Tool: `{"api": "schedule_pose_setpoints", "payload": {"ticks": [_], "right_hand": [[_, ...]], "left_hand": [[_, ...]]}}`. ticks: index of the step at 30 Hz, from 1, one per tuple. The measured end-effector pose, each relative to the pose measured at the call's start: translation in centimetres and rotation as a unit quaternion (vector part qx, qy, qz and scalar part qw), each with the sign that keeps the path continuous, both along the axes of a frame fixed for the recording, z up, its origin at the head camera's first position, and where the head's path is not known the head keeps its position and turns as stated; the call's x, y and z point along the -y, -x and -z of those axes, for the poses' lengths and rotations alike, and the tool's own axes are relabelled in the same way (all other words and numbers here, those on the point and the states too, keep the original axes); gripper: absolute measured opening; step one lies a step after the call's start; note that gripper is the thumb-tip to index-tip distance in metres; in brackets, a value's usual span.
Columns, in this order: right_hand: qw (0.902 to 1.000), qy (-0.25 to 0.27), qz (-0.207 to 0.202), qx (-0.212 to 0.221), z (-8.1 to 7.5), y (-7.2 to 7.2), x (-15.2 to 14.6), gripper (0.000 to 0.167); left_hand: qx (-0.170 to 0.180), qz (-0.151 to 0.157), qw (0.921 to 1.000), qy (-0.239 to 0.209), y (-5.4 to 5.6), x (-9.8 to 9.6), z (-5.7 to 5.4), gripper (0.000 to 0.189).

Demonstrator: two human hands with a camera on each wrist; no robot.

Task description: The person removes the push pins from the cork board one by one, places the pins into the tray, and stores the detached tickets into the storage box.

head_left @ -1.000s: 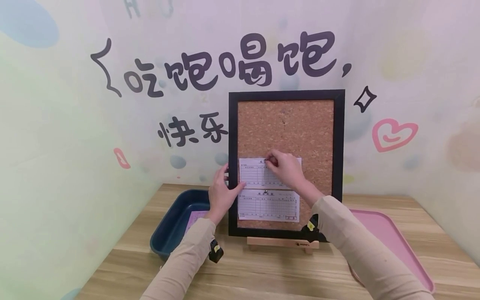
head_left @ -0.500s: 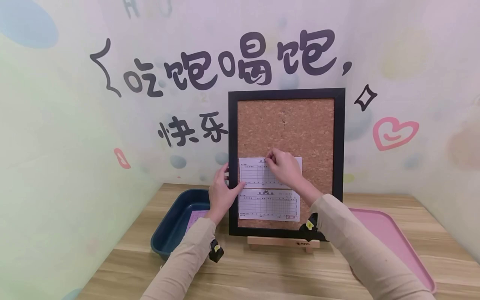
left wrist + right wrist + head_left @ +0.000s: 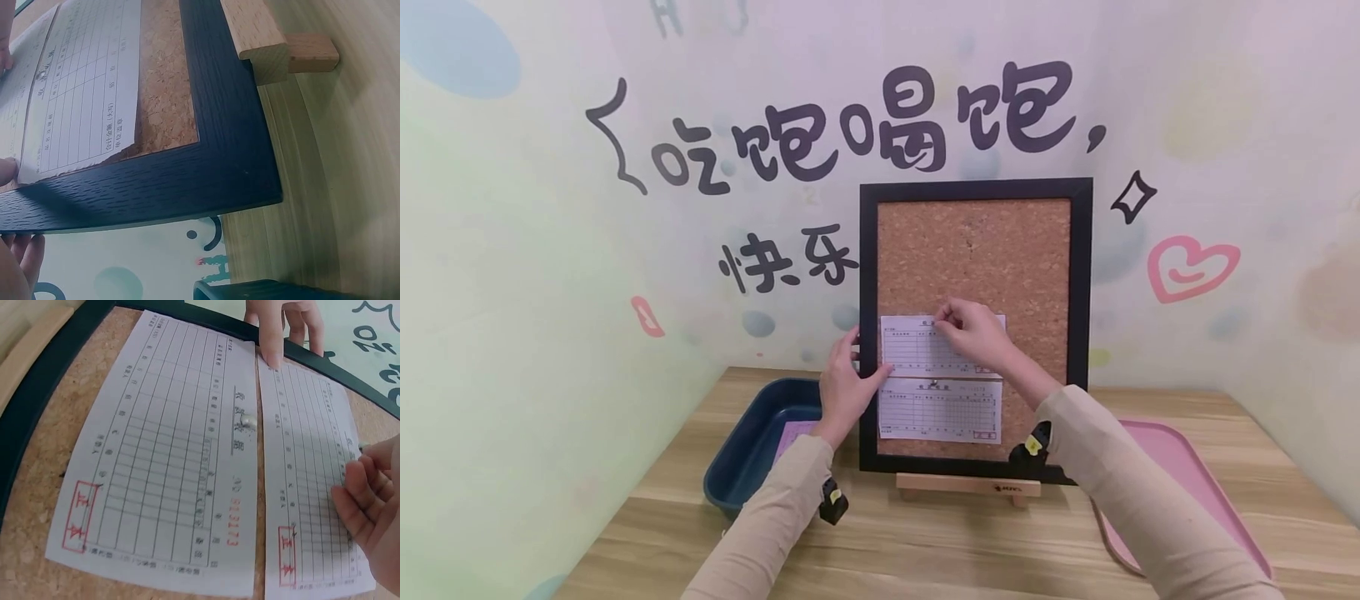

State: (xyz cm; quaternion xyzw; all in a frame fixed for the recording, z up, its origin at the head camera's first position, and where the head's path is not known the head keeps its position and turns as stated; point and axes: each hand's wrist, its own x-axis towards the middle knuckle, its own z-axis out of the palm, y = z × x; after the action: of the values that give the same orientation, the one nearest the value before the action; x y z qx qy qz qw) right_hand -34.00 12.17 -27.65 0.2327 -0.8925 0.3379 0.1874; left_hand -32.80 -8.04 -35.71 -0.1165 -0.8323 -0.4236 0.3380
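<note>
A black-framed corkboard point(image 3: 973, 258) leans upright with two printed slips on it, one above the other. My left hand point(image 3: 844, 383) grips the board's left edge, thumb on the front by the upper slip's lower left corner, fingers behind the frame. At the top middle of the upper slip point(image 3: 901, 348), my right hand point(image 3: 973, 333) pinches a small pushpin point(image 3: 364, 446), mostly hidden by the fingertips. The lower slip point(image 3: 156, 456) has its own shiny pushpin point(image 3: 248, 420) at its heading. Each slip bears a red stamp box in a corner.
A wooden easel point(image 3: 967, 484) supports the board on the wood-grain table point(image 3: 940, 550). To the left stands a dark blue tray point(image 3: 718, 475) with a pinkish-purple paper point(image 3: 792, 435) inside. A pink tray point(image 3: 1187, 475) lies to the right, partly behind the right forearm. Lettered wall behind.
My right wrist and forearm have shifted slightly to the right, uncovering the upper slip's red stamp. The fingertips stay at the slip's top middle. My left hand keeps its hold on the frame.
</note>
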Motion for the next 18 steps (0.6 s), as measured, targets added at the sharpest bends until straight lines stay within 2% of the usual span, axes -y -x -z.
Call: {"api": "schedule_pose_setpoints", "payload": {"ticks": [7, 18], "right_hand": [[0.9991, 0.038, -0.007, 0.019, 0.7, -0.3, -1.6, 0.006], [0.9987, 0.043, 0.008, 0.026, 2.1, -1.3, -4.0, 0.005]], "left_hand": [[0.007, 0.002, 1.0000, 0.006, 0.0, -0.1, -0.1, 0.070], [-0.004, 0.004, 0.9991, 0.042, -0.2, 0.5, -0.5, 0.071]]}}
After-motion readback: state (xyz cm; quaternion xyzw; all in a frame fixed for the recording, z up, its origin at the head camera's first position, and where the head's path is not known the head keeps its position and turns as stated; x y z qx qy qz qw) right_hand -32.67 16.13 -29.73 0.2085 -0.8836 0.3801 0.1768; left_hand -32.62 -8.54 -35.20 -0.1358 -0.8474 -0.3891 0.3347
